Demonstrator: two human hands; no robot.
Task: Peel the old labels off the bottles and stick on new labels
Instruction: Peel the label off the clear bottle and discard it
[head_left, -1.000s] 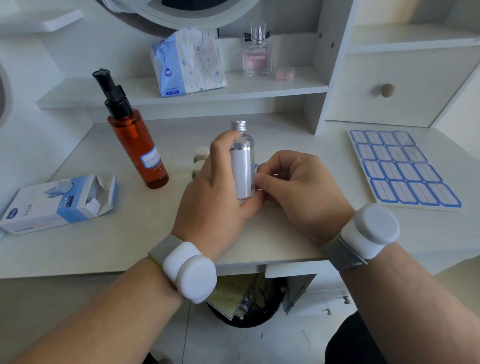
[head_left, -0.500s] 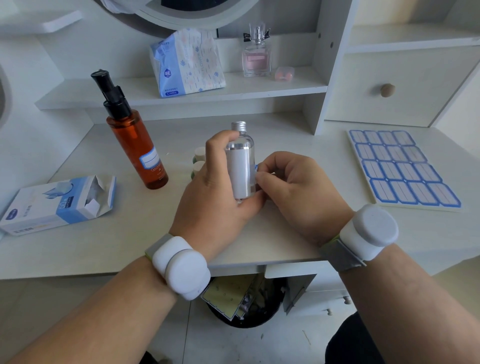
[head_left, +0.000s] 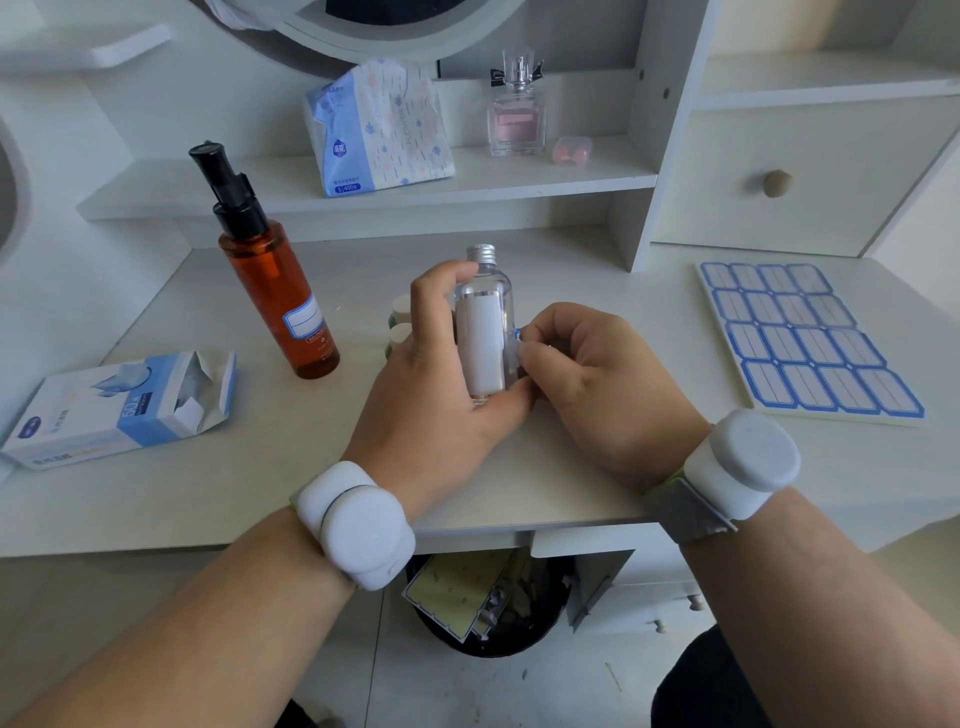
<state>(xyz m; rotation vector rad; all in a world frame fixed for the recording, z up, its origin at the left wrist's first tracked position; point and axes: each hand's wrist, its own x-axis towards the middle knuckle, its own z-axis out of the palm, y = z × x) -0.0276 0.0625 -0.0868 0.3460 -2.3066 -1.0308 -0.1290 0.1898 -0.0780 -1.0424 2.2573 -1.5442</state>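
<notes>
My left hand (head_left: 441, 395) grips a small clear bottle (head_left: 485, 332) with a silver cap, upright above the desk. A white label covers the side facing me. My right hand (head_left: 587, 379) pinches the blue-edged edge of a label (head_left: 517, 335) at the bottle's right side. An amber pump bottle (head_left: 275, 291) with a blue-framed label stands on the desk to the left. A sheet of blue-framed labels (head_left: 805, 338) lies at the right.
An opened blue and white box (head_left: 119, 405) lies at the left desk edge. Two small white-capped jars (head_left: 401, 322) stand behind my left hand. A tissue pack (head_left: 376, 130) and perfume bottle (head_left: 517, 111) sit on the shelf. A black bin (head_left: 488, 603) with backing paper stands under the desk.
My left hand has turned the bottle slightly, so the white label faces me more squarely. My right fingers stay pinched at the bottle's right side.
</notes>
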